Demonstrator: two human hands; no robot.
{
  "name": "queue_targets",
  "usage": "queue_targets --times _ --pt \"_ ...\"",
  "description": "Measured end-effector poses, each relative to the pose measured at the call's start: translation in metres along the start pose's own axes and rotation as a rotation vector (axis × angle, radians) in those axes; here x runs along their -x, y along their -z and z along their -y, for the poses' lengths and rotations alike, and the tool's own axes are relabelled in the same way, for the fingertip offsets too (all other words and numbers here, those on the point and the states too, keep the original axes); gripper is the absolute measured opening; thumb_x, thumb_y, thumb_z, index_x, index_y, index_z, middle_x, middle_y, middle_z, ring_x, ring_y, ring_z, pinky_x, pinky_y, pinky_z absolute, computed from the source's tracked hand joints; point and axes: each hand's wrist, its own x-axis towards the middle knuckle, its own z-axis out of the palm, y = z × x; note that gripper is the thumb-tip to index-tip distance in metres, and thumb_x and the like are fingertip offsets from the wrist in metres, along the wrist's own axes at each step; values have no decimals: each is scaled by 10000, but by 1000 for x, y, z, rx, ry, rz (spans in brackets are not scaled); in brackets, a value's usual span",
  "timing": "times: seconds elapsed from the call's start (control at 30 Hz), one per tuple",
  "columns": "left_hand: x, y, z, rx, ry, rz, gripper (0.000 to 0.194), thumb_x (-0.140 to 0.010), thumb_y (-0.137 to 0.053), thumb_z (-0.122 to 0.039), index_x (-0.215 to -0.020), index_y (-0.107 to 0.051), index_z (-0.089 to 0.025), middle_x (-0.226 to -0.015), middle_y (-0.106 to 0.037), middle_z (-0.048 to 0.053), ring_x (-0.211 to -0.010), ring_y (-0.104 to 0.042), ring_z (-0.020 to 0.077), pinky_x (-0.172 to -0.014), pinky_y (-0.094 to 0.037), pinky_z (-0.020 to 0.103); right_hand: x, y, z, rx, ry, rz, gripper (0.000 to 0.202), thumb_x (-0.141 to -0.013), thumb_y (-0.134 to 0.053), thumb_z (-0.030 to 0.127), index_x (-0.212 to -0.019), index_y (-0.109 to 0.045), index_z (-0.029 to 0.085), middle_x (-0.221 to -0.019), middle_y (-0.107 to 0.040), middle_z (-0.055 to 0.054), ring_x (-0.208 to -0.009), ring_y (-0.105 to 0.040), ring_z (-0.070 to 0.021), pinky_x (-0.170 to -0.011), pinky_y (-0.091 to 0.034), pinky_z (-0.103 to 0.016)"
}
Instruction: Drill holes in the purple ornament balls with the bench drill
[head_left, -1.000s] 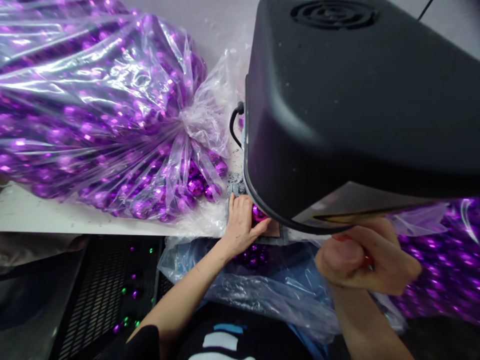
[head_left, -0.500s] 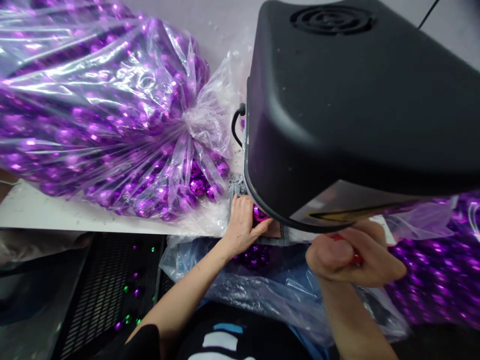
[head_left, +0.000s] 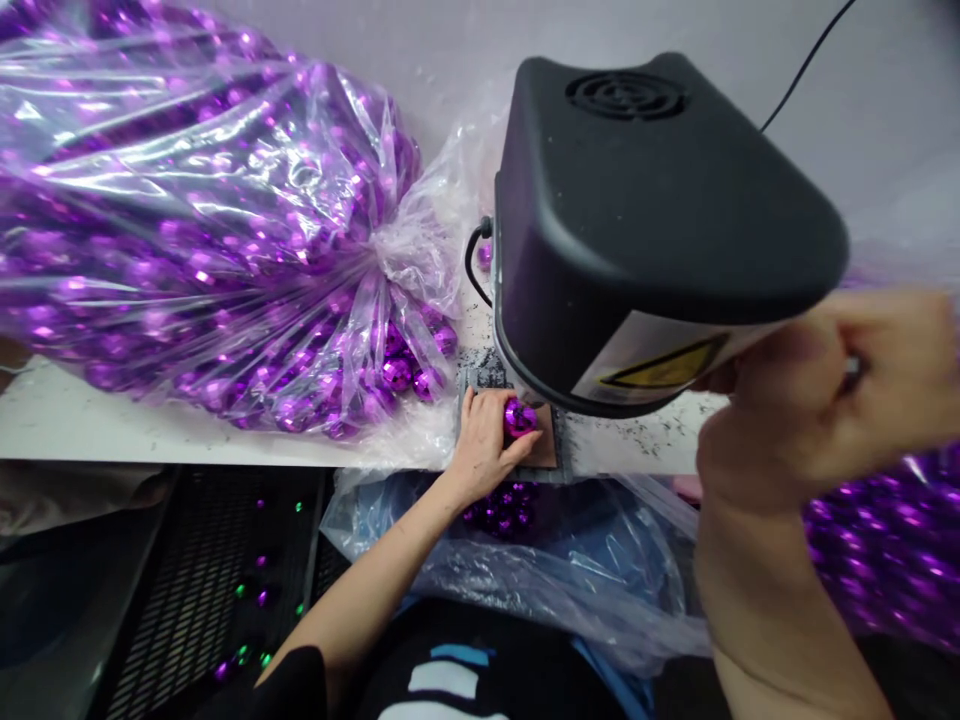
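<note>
The left hand (head_left: pixel 482 445) has its fingers curled around a shiny, faceted purple ball (head_left: pixel 519 417), which sits over a flat brown pad (head_left: pixel 541 450) near the front edge of the white surface (head_left: pixel 390 453), where dark flecks are scattered. Above it looms a black machine housing (head_left: pixel 660 200) with smooth, rounded corners, a round vent of concentric slots on top and a yellow warning label (head_left: pixel 660 362). The right hand (head_left: pixel 810 390) is bent beside the housing; whether its fingers grip anything I cannot tell. To the left, a glossy, crinkled clear plastic bag (head_left: pixel 202 220), gathered to a bunched neck, bulges with purple balls. Below the pad, more faceted purple balls (head_left: pixel 502 510) lie among clear, wrinkled plastic sheeting (head_left: pixel 555 590). Small round green and purple balls (head_left: pixel 262 598) dot a black mesh crate (head_left: pixel 195 570).
</note>
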Motion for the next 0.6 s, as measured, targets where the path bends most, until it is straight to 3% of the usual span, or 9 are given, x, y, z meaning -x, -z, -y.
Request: queue_targets --times 0.03,0.13,0.3,0.37,0.47,0.53,0.6 --pt "2 2 -1 -10 -12 -18 371 -911 -617 -379 -1208 -505 -187 -1138 -637 103 -1133 -575 267 -1132 -324 547 -14 -6 3 24 14 -83 374 -937 -450 427 -761 -583 126 -630 -428 1 -597 -339 -6 -572 -236 -227" --pt "23 4 -4 -37 -69 -69 461 -909 -616 -393 -1283 -453 -178 -1162 -624 114 -1134 -573 266 -1153 -300 561 -41 -22 6 -100 -40 -53 508 -909 -450 558 -708 -516 96 -590 -325 17 -595 -303 13 -573 -185 -210" --pt "88 -9 -11 -146 -300 3 514 -896 -624 -331 -1363 -455 -200 -1247 -602 129 -1189 -550 259 -1149 -344 514 -45 -32 -3 -178 -116 -57 511 -862 -508 550 -650 -431 92 -590 -292 31 -590 -295 28 -599 -182 -228" --pt "101 -9 -12 -169 -362 45 569 -898 -620 -428 -1387 -460 -186 -1294 -586 149 -1225 -533 274 -1153 -333 527 -44 -32 -5 -161 -97 -64 538 -861 -497 574 -645 -419 88 -583 -278 38 -569 -269 30 -598 -192 -225" --pt "91 13 1 -115 -362 -35 604 -914 -553 -544 -1369 -483 -153 -1243 -607 161 -1191 -553 280 -1093 -402 506 -46 -33 -5 -180 -117 -49 504 -885 -492 529 -658 -429 85 -586 -270 41 -571 -282 27 -602 -212 -202" --pt "67 34 19 -119 -239 -220 355 -978 -485 -363 -1274 -545 -178 -1131 -643 124 -1110 -591 242 -985 -484 424 -48 -34 -3 -199 -149 -42 454 -895 -505 471 -668 -442 82 -590 -272 37 -588 -314 23 -604 -219 -184" --pt "38 54 41 -238 -31 -412 281 -1003 -404 -251 -1216 -571 -176 -1107 -656 122 -1102 -604 240 -958 -496 413 -49 -36 -2 -204 -162 -40 417 -896 -517 429 -677 -454 80 -585 -280 38 -590 -328 25 -599 -224 -171"
